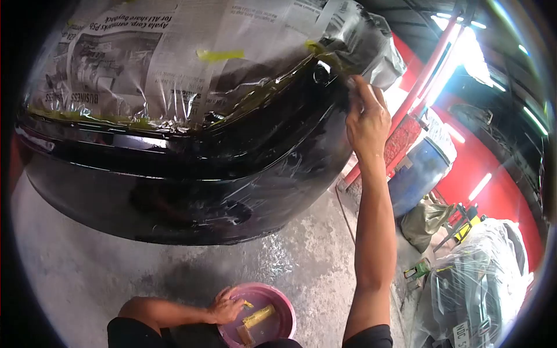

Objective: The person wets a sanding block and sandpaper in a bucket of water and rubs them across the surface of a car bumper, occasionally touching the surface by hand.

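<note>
A grey concrete floor (pixel 316 232), with a wet shining patch, lies under everything. Above it is the biggest thing, a glossy black curved car body part (pixel 174 200), in the upper left and middle of the view. It has whitish smears on its lower side. Printed newspaper sheets and clear plastic (pixel 191 64) cover the area over it, and yellow-green masking tape runs along their border.

At the lower right stands a vehicle wrapped in clear plastic (pixel 481 290). Farther back are a red wall (pixel 493 168), a blue plastic drum (pixel 420 174) and, near the drum's base, a beige sack (pixel 426 223).

A round pink plastic basin (pixel 285 301) stands on the floor, below the car part. In it are a yellow rectangular block (pixel 259 316) and a smaller brownish block (pixel 245 334).

The right hand (pixel 369 119) is raised at the right edge of the car part, with fingers bent against it; I cannot tell if they grip something. The left hand (pixel 226 305) is at the basin's left rim, partly open, fingers slightly bent, near the yellow block.
</note>
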Motion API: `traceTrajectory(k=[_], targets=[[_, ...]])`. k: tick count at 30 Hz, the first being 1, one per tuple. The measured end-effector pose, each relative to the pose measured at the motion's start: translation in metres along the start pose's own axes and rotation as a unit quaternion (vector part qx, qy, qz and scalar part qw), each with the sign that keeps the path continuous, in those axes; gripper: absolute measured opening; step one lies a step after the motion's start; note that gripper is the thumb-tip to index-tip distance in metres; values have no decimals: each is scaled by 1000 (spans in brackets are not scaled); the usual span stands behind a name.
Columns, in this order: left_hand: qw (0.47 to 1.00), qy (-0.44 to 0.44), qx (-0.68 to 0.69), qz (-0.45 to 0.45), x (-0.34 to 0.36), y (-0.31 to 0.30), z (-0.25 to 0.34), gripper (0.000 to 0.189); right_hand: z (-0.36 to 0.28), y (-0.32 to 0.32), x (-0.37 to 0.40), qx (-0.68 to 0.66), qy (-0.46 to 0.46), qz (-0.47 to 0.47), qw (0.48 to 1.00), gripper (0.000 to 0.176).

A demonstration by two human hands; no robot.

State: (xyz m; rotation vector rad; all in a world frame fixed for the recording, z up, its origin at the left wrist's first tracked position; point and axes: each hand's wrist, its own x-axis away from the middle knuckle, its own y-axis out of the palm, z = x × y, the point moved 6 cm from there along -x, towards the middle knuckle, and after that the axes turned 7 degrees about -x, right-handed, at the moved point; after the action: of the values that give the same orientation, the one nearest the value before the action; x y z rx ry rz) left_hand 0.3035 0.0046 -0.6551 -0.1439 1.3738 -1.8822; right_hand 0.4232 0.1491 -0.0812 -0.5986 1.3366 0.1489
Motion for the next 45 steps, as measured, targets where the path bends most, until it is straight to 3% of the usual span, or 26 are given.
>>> traceTrajectory(k=[4,6,8,10,12,13,15,18,19,21,22,24,28,31,33,35,38,41,43,45], targets=[[1000,3,-3,9,0,-2,1,25,-13,-3,73,-10,-47,58,997,35],[998,-16,-6,63,1,1,2,25,-22,5,139,-28,-23,58,998,44],[999,-21,-16,27,-2,-5,3,27,-41,23,214,-60,-19,76,995,41],[997,-25,-22,66,0,-10,6,27,-56,54,297,-57,38,79,995,38],[999,-21,-24,36,-1,-3,1,27,-70,72,351,-60,59,23,996,36],[1000,-13,-20,6,-1,1,-2,28,-71,74,358,-65,61,29,996,36],[1000,-18,-11,20,2,-1,2,30,-71,75,367,-93,74,-59,991,48],[1000,-19,-14,17,1,3,-1,34,-69,53,342,-107,44,-90,989,37],[999,-26,-17,-10,1,10,-5,35,-64,41,322,-90,23,-64,994,38],[999,-16,-29,-1,-2,8,-5,36,-39,29,269,-128,3,81,988,38],[999,0,-37,-6,1,8,-2,36,-53,-1,207,-53,-69,91,992,37],[1000,-11,-28,8,0,6,1,35,-40,-14,123,42,-118,126,984,43],[999,-18,23,36,2,9,-1,33,5,-1,23,10,-32,102,994,43],[999,-14,36,25,0,1,0,31,-27,14,62,0,37,68,997,44],[999,-24,25,21,-1,6,-4,30,-62,31,132,42,-58,145,987,41],[999,-31,10,11,0,12,-5,29,-100,50,196,-74,-60,153,984,41],[999,-1,-36,-10,2,9,2,27,-147,78,284,-72,-72,2,995,36],[999,-22,-25,-3,-1,3,2,29,-144,93,352,-91,-49,-26,994,41],[998,-56,-11,-19,2,22,-8,32,-145,97,372,-90,-44,-134,986,43],[999,-46,6,5,0,8,-3,31,-141,78,353,-94,-50,-97,990,43]])
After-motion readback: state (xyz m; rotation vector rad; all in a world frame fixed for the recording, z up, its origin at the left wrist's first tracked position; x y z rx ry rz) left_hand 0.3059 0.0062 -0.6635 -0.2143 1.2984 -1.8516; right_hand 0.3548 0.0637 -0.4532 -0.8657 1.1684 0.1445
